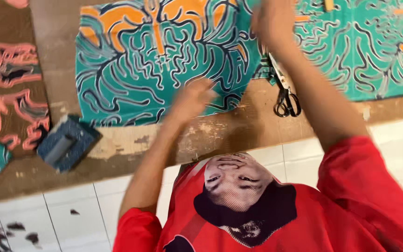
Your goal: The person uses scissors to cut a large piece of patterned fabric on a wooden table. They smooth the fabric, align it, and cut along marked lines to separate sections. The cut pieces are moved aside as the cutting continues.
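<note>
The teal patterned cloth (155, 70) lies flat on the desk (239, 130): light, limp, best pinched at an edge. Left hand (190, 100) blurs at its near edge, right hand (271, 21) above; fingers' state I cannot tell

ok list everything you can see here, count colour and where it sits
patterned cloth: two pieces, teal with orange and navy swirls, spread along the top of the table; the second lies at top right
brown cloth: one, brown with pink lines, at the left edge
scissors: one pair, black handles, on the table between the two teal pieces
block: one, blue-grey with a grey band, on the table at lower left
table: one, worn brown wood
floor: white tiles with dark scraps at bottom left
red shirt: one, printed front, bottom of the view
left hand: blurred, over the lower edge of the teal cloth
right hand: blurred, over the cloth at the top
</note>
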